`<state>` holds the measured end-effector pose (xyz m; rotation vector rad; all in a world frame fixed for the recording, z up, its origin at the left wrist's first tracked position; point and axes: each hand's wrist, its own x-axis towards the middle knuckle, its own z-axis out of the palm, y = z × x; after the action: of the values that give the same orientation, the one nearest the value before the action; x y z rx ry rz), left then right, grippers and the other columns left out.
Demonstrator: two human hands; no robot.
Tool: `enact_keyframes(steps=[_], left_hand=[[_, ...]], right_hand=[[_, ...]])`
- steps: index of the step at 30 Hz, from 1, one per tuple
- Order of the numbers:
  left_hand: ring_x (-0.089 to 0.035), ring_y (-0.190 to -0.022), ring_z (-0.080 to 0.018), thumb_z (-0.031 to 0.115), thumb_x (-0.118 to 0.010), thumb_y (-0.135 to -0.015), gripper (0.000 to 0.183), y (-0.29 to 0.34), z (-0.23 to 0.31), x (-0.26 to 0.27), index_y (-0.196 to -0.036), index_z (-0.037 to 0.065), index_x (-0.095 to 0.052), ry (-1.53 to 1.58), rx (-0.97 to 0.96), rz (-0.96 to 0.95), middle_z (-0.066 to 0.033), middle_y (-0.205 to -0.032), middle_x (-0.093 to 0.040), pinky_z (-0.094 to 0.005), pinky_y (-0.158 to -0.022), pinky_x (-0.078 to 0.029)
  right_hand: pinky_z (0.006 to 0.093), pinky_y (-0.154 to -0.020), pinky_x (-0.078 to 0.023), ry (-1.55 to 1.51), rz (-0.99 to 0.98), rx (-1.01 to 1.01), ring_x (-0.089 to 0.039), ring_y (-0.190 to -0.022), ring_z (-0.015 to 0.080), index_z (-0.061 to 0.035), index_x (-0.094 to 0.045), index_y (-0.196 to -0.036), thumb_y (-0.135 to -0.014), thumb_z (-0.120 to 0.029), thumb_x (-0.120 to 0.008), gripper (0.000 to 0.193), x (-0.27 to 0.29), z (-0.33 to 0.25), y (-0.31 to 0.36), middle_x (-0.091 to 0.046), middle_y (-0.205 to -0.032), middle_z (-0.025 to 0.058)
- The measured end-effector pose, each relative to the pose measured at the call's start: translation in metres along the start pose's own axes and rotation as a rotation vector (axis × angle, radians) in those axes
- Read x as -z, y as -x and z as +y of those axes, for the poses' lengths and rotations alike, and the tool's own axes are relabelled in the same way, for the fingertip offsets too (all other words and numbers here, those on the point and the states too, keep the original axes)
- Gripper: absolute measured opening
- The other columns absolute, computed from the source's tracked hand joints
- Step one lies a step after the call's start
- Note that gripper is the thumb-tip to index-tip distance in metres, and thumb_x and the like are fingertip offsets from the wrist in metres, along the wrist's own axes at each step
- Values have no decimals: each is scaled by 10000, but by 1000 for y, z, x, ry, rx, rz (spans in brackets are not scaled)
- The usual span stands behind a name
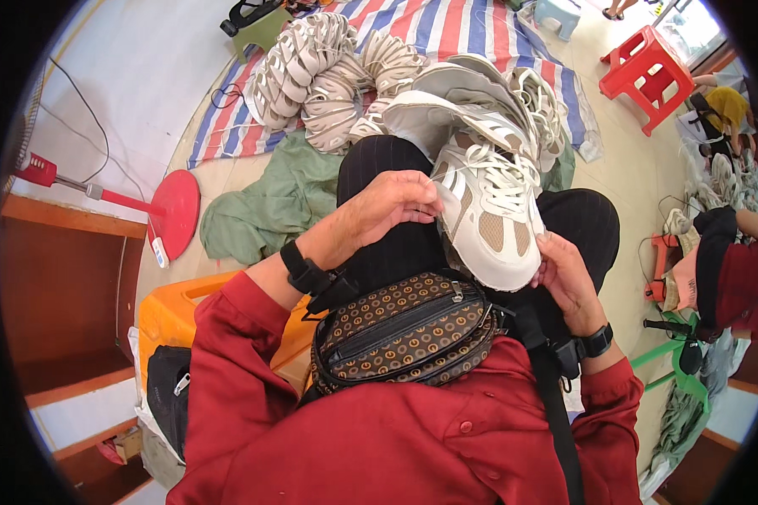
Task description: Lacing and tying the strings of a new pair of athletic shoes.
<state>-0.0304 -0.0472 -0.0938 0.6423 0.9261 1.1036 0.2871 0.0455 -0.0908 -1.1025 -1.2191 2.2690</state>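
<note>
A white and beige sneaker upper (487, 215) with white laces lies over my knees, its toe pointing toward me. My left hand (396, 206) is closed in a pinch on the upper's left edge, beside the laces. On the other side, my right hand (566, 278) pinches the edge near the toe between thumb and fingers. More matching uppers (467, 93) are stacked behind it, running away from my knees. A patterned brown waist bag (404, 332) sits at my lap, just below the toe.
Bundles of similar uppers (312, 76) lie on a striped sheet (446, 25) ahead. Green cloth (269, 198) and a red round stand base (177, 215) are at left. A red stool (646, 77) stands far right. Another person (737, 278) sits at the right edge.
</note>
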Motion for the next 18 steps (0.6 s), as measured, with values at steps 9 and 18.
enact_keyframes(steps=[9,18], left_hand=[[-610,-818,-118,109,-621,-874,51,-4,-8,-8,-893,63,-632,-206,1,11,-25,-868,-641,-261,-786,-495],[-521,-722,-97,-34,-549,-782,468,8,-11,-53,-1233,78,-599,-820,-355,-97,-9,-833,-550,-245,-673,-455]], right_hand=[[364,-573,-465,1294,313,602,-616,-619,258,-8,-598,-868,-865,-80,-609,73,-27,-42,17,-585,-739,150],[393,-896,-462,1358,28,987,-588,-1025,339,-21,-619,-1059,-794,56,-564,281,-54,-55,-37,-626,-1081,155]])
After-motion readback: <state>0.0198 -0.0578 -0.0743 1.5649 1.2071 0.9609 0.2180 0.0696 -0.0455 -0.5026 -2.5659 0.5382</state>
